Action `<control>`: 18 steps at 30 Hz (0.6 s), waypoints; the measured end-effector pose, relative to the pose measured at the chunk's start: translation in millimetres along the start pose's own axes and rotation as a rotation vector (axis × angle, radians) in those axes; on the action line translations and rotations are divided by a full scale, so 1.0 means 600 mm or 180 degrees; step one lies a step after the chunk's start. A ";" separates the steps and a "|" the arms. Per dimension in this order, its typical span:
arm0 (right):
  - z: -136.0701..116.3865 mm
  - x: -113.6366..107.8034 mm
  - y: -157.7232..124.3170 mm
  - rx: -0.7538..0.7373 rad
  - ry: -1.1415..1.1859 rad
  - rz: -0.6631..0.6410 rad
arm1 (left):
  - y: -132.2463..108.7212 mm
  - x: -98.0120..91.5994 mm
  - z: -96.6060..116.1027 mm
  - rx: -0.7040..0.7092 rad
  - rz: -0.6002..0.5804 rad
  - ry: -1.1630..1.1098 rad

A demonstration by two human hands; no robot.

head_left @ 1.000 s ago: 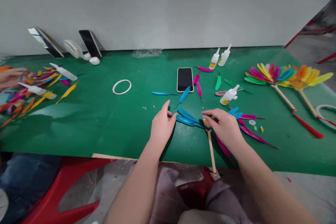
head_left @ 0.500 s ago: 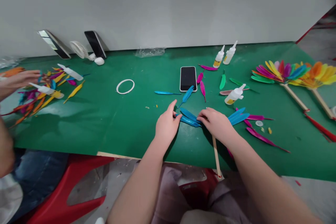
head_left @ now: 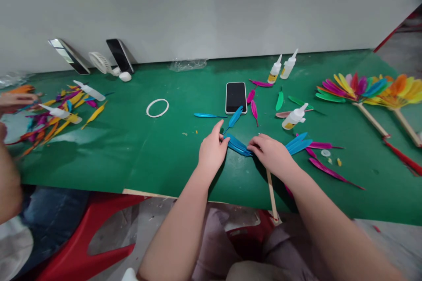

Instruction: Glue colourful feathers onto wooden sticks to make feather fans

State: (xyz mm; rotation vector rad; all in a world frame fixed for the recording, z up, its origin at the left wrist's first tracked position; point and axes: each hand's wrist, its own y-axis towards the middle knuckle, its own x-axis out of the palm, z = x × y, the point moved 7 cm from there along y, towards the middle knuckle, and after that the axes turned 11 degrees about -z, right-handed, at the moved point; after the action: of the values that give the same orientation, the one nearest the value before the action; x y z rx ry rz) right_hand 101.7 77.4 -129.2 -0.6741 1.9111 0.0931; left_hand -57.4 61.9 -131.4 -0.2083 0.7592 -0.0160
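Observation:
Several blue feathers (head_left: 238, 145) are fanned out at the top of a thin wooden stick (head_left: 271, 195), more of them (head_left: 298, 144) showing to the right of my right hand. The stick's lower end hangs over the table's front edge. My right hand (head_left: 272, 151) pinches the feathers near their inner ends, covering where they meet the stick. At the left tips, my left hand (head_left: 212, 149) has its thumb and curled fingers closed on feathers, index finger stretched forward. A loose blue feather (head_left: 235, 117) lies just beyond, partly over a phone (head_left: 236, 95).
White glue bottles (head_left: 294, 117) stand among pink feathers (head_left: 326, 173) and green feathers (head_left: 280, 100). Multicoloured feather fans (head_left: 356, 88) lie at right. A white ring (head_left: 157, 108) lies left of centre. At far left, another person's hand (head_left: 16, 101) is over a feather pile (head_left: 49, 125).
My left hand has shifted slightly right along the blue feathers, and the left feathers now sit closer together. My right hand stays in place. The other person's hand has moved left.

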 end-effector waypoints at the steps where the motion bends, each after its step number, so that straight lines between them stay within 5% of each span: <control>1: -0.001 -0.001 0.000 -0.0007 0.0027 0.0015 | 0.001 0.000 0.001 0.0010 0.0010 -0.0020; 4: 0.002 -0.014 -0.010 -0.0019 0.0148 0.0151 | 0.003 -0.001 0.001 0.0033 0.0023 -0.0060; 11: 0.068 -0.068 -0.107 0.0229 0.0705 0.1367 | 0.009 0.005 -0.003 0.0052 -0.0058 -0.0450; 18: 0.060 -0.015 -0.143 -0.0217 0.0190 0.1086 | 0.018 0.019 -0.007 -0.0216 -0.0252 -0.1033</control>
State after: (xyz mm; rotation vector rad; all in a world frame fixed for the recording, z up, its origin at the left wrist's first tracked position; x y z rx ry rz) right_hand 176.3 22.2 -117.1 -0.3931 2.0730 0.3580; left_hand -52.6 70.5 -144.2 -0.2973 0.4283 -0.0308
